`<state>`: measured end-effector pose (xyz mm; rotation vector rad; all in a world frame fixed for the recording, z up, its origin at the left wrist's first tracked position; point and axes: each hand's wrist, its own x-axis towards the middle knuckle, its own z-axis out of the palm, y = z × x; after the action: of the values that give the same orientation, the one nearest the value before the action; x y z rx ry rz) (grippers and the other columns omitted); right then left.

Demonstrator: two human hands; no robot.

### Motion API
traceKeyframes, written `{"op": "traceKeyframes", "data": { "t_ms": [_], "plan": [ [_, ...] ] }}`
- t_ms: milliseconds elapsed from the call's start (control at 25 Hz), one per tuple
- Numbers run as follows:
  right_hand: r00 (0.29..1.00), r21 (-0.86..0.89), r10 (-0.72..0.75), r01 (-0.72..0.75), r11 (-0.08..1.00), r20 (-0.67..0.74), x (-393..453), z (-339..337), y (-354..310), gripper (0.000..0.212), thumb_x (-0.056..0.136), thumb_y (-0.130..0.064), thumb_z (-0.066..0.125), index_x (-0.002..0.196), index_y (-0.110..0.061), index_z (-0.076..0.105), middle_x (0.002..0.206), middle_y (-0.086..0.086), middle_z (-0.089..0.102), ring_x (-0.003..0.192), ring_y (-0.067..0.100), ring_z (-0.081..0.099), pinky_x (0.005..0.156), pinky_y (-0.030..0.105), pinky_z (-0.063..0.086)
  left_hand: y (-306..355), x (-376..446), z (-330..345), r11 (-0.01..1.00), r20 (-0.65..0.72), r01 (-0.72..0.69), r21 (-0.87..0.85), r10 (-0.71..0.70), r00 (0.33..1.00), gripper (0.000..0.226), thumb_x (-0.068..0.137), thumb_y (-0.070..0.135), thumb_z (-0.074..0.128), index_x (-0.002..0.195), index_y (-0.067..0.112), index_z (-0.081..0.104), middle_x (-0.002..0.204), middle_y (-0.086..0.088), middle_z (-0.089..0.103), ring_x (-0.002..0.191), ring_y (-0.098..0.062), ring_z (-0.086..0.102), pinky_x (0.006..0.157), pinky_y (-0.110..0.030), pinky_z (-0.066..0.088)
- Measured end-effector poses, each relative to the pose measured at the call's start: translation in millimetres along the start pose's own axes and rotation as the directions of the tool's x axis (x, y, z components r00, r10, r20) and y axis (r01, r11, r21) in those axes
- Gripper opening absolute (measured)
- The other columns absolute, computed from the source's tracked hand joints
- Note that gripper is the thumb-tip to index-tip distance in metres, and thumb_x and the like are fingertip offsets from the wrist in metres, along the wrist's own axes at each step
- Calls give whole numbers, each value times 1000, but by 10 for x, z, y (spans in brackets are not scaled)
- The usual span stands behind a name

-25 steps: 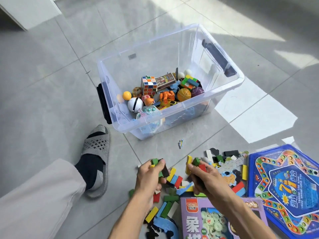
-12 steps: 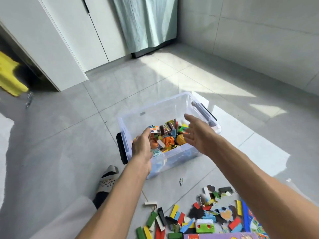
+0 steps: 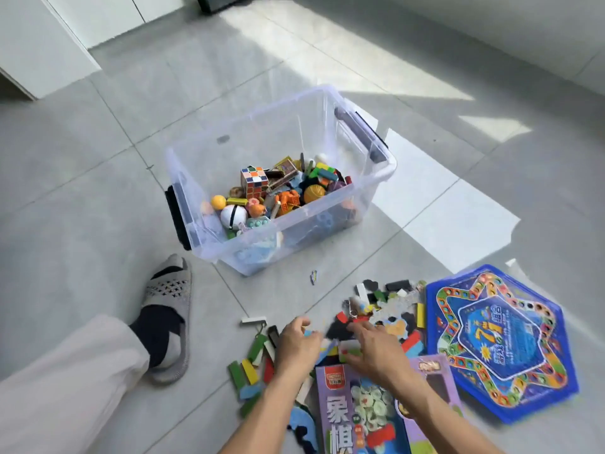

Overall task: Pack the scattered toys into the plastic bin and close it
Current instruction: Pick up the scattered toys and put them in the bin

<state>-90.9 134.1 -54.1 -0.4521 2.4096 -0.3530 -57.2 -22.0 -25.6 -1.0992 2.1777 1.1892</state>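
Dozens of loose blocks (image 3: 252, 362) lay heaped on the floor, short of the open plastic bin (image 3: 327, 217) | left hand (image 3: 296, 347) curled down onto them, grip unclear | right hand (image 3: 373, 350) pressed a small green-red piece (image 3: 348, 350), hold uncertain | purple game box (image 3: 343, 407) below, blue hexagonal board (image 3: 504, 339) just right.

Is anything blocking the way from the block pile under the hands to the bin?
Nothing visible does. The plastic bin stands open with no lid on, and only bare floor and one small scrap lie between it and the scattered blocks.
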Motion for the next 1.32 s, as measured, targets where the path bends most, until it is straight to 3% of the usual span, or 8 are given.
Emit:
{"op": "traceKeyframes", "data": {
  "t_ms": [280, 440, 640, 800, 960, 1080, 1200, 1320],
  "plan": [
    [981, 30, -58, 65, 997, -184, 89, 416, 218, 42, 89, -40, 54, 126, -21, 56, 127, 1, 56, 107, 24, 52, 87, 38, 48, -719, 126, 365, 960, 48, -173, 220, 167, 985, 57, 80, 18, 65, 134, 26, 49, 131, 7, 45, 118, -12, 48, 94, -22, 41],
    [958, -111, -122, 96, 989, -260, 154, 427, 197, 56, 84, -35, 63, 136, -23, 44, 142, 4, 46, 116, 30, 50, 90, 43, 46, -766, 162, 311, 923, -239, -180, 339, 270, 933, 60, 81, 24, 65, 137, 27, 45, 132, 0, 44, 122, -22, 44, 97, -35, 43],
    [975, -305, -200, 161, 939, -99, 367, 520, -89, 63, 75, -43, 67, 131, -27, 43, 133, 7, 45, 111, 35, 47, 79, 48, 50, -770, 263, 313, 789, 10, -146, 598, 174, 985, 93, 76, 37, 70, 147, 43, 10, 160, -1, 3, 144, -31, 14, 108, -54, 27],
    [972, -218, -230, 215, 952, -48, 501, 478, -97, 44, 83, -34, 65, 121, -19, 48, 119, 6, 46, 102, 33, 47, 66, 40, 46, -784, 408, 275, 692, 46, -239, 681, 285, 957, 86, 77, 34, 71, 145, 39, 18, 144, -3, 29, 121, -29, 36, 97, -40, 41],
    [951, -67, -286, 279, 958, -121, 552, 465, -58, 26, 87, -25, 61, 110, -16, 51, 102, 6, 56, 91, 33, 58, 63, 39, 43, -722, 503, 276, 811, 61, -320, 490, 334, 941, 50, 74, 17, 67, 115, 29, 42, 110, -2, 54, 100, -27, 55, 76, -35, 45],
    [979, 424, -5, 92, 901, -203, 517, 415, -78, 16, 86, -20, 69, 95, -13, 59, 86, 2, 63, 72, 22, 63, 61, 37, 50, -570, 486, 269, 929, -37, -209, 306, 231, 972, 28, 70, 24, 71, 92, 23, 54, 87, 4, 62, 80, -21, 59, 60, -29, 39],
    [957, 903, 291, -136, 408, 12, 393, 108, -148, 17, 83, -16, 77, 92, -10, 63, 78, 7, 63, 60, 16, 62, 61, 38, 56, -445, 486, 150, 981, -56, 72, -180, -84, 995, 15, 69, 18, 71, 80, 21, 61, 76, 1, 64, 64, -18, 63, 53, -27, 52],
    [968, 992, 249, -63, 106, 35, 203, -524, -510, 7, 83, -5, 73, 88, -7, 68, 83, 13, 65, 68, 21, 66, 65, 35, 58, -181, 277, -177, 638, 105, 194, -745, -175, 979, 15, 83, 0, 60, 81, 15, 63, 75, -10, 61, 57, -17, 61, 45, -22, 51]
  ]
}}
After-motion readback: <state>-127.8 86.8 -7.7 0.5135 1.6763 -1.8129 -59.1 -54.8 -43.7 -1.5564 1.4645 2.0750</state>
